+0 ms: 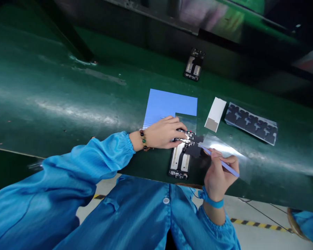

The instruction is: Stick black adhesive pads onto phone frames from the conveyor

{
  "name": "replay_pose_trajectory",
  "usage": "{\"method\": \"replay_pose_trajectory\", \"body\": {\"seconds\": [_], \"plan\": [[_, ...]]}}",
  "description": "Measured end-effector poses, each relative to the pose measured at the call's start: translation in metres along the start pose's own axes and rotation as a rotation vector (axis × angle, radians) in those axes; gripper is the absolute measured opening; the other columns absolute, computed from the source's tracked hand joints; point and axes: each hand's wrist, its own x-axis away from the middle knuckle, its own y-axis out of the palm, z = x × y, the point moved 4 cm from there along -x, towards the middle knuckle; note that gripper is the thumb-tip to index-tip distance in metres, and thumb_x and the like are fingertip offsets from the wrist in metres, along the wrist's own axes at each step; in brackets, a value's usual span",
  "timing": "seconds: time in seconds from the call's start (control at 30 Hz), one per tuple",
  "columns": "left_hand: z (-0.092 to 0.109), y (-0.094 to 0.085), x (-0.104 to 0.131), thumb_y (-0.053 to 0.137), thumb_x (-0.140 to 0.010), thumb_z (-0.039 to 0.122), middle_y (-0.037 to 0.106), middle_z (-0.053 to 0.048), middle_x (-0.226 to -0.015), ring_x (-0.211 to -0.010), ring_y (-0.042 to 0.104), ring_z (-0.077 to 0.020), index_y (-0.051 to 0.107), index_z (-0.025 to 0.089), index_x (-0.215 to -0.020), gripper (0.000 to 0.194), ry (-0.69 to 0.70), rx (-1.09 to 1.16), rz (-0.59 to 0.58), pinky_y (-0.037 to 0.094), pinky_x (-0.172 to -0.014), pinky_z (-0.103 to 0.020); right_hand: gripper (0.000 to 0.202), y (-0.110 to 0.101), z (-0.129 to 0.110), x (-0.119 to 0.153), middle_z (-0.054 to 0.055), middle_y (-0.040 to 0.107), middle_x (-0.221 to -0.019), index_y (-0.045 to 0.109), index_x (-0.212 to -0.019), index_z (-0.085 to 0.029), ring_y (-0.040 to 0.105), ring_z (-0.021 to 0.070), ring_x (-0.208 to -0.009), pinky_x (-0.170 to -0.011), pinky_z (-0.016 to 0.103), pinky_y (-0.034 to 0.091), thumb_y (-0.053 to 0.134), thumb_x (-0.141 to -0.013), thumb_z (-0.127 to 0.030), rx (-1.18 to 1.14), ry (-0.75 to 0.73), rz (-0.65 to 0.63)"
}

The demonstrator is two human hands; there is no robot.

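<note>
An opened phone body lies on the green table near its front edge. My left hand rests over its upper end, with fingers spread on the phone and holding nothing. In my right hand is a purple pen-like tool, pinched between thumb and fingers. The thin tip of the tool reaches a black die-cut sticker at the phone's right side. A clear film spreads out beside the sticker, partly under my right hand. Above my left hand lies a blue sheet.
A second opened phone lies farther back. To the right are a white and grey card and a stack of black sticker sheets. A dark post stands at the back left. A blue sleeve shows at the lower right.
</note>
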Motion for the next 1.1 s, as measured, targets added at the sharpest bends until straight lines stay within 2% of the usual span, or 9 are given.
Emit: {"method": "replay_pose_trajectory", "body": {"seconds": [0.27, 0.53, 0.8, 1.1], "plan": [[-0.001, 0.003, -0.002, 0.057, -0.105, 0.035, 0.067, -0.007, -0.139, -0.109, 0.056, -0.0261, 0.068, 0.026, -0.137, 0.035, -0.014, -0.020, -0.057, 0.041, -0.087, -0.040, 0.032, -0.009, 0.005, -0.001, -0.006, 0.071, -0.071, 0.053, -0.078, -0.025, 0.078, 0.0203, -0.084, -0.116, 0.059, 0.051, 0.084, -0.081, -0.019, -0.033, 0.030, -0.059], [-0.005, 0.002, -0.001, 0.061, -0.104, 0.038, 0.071, -0.008, -0.137, -0.116, 0.059, -0.0264, 0.059, 0.022, -0.146, 0.045, -0.067, 0.078, -0.035, 0.041, -0.096, -0.040, 0.032, 0.004, -0.001, 0.004, -0.006, 0.071, -0.071, 0.052, -0.078, -0.025, 0.079, 0.0213, -0.087, -0.112, 0.056, 0.053, 0.084, -0.083, -0.020, -0.005, 0.035, -0.095], [-0.004, 0.001, -0.001, 0.066, -0.101, 0.036, 0.074, -0.008, -0.131, -0.113, 0.060, -0.0261, 0.057, 0.021, -0.150, 0.052, -0.068, 0.068, -0.017, 0.042, -0.093, -0.039, 0.033, 0.017, 0.002, 0.012, -0.005, 0.069, -0.068, 0.051, -0.078, -0.025, 0.080, 0.0234, -0.089, -0.096, 0.048, 0.062, 0.083, -0.084, -0.021, 0.007, 0.055, -0.084], [-0.005, 0.002, 0.000, 0.065, -0.102, 0.037, 0.075, -0.007, -0.130, -0.110, 0.058, -0.0261, 0.059, 0.022, -0.147, 0.049, -0.072, 0.084, -0.006, 0.042, -0.093, -0.040, 0.033, 0.016, 0.008, 0.012, -0.004, 0.071, -0.073, 0.052, -0.077, -0.025, 0.078, 0.0209, -0.089, -0.101, 0.047, 0.060, 0.083, -0.084, -0.020, -0.006, 0.080, -0.076]]}}
